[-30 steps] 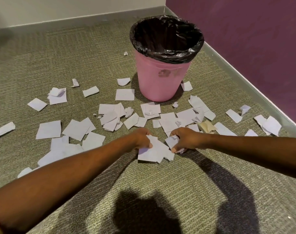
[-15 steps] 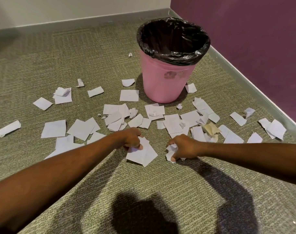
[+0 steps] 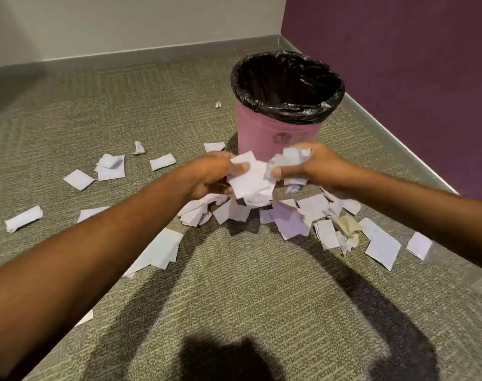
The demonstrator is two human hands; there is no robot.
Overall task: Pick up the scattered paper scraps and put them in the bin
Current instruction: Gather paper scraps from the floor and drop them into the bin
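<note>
Paper scraps (image 3: pixel 289 221) litter the carpet (image 3: pixel 234 298), mostly heaped just in front of the bin (image 3: pixel 261 133), with others spread toward the carpet's left edge. A rolled scrap (image 3: pixel 24 218) lies far left. Raised above the heap, the left hand (image 3: pixel 209 174) grips a crumpled white bunch (image 3: pixel 252 180), thumb on top. Beside it the right hand (image 3: pixel 316 166) has fingers curled round a second wad (image 3: pixel 292 158), and the two bunches touch. The bin stands upright at the carpet's far right corner by the purple wall (image 3: pixel 399 64), with a black liner (image 3: pixel 286 86) folded over its rim. A yellowish scrap (image 3: pixel 347 226) lies on the heap's right side, and a tiny crumpled bit (image 3: pixel 218 105) lies left of the bin.
</note>
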